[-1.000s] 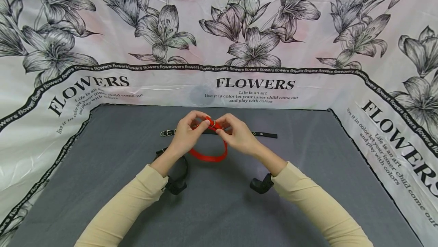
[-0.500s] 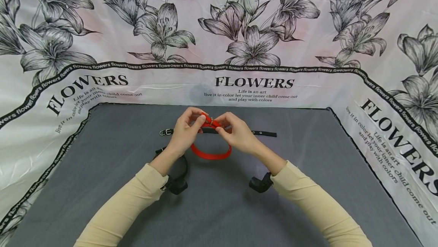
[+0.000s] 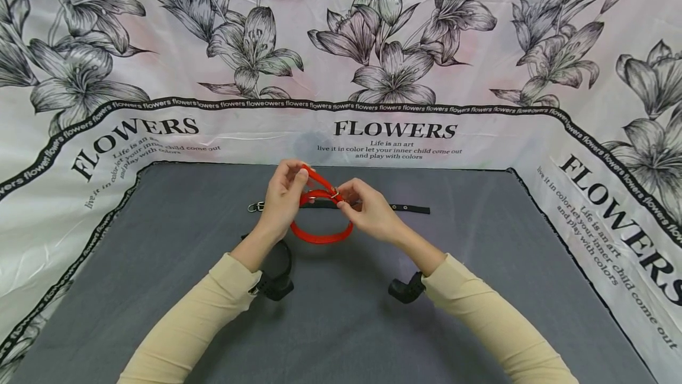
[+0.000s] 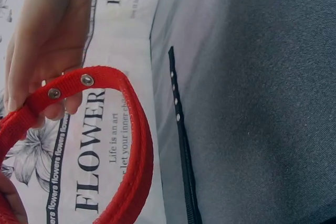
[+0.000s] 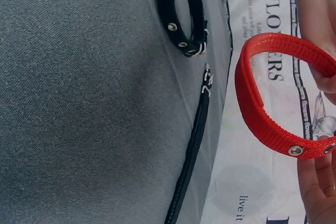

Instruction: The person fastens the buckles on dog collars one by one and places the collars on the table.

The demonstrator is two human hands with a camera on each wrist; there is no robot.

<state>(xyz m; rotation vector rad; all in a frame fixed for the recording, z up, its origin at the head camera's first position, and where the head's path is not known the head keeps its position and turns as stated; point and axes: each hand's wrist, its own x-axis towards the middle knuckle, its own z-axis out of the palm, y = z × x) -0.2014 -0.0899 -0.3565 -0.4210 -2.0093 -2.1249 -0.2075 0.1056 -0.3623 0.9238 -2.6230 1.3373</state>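
A red collar [image 3: 322,238] with metal eyelets hangs in a loop between my two hands above the table. My left hand [image 3: 281,199] pinches its strap end, drawn up and left. With thumb and fingertips my right hand [image 3: 369,209] pinches it near the metal buckle [image 3: 335,193]. Two eyelets [image 4: 86,80] show on the red band in the left wrist view. Behind the hands a straight black collar [image 3: 410,209] lies flat, its middle partly hidden. Another black collar [image 5: 178,24], buckled into a loop, lies on the table by my left wrist.
The table has a grey cloth [image 3: 341,325]. A white floral sheet [image 3: 394,141] with printed lettering borders it at the back and sides. Black wrist devices [image 3: 407,287] sit at both cuffs.
My left hand has moved up and left, drawing the red strap end out from the buckle area into a longer stretch. The right hand stays nearly in place. The black collars have not moved.
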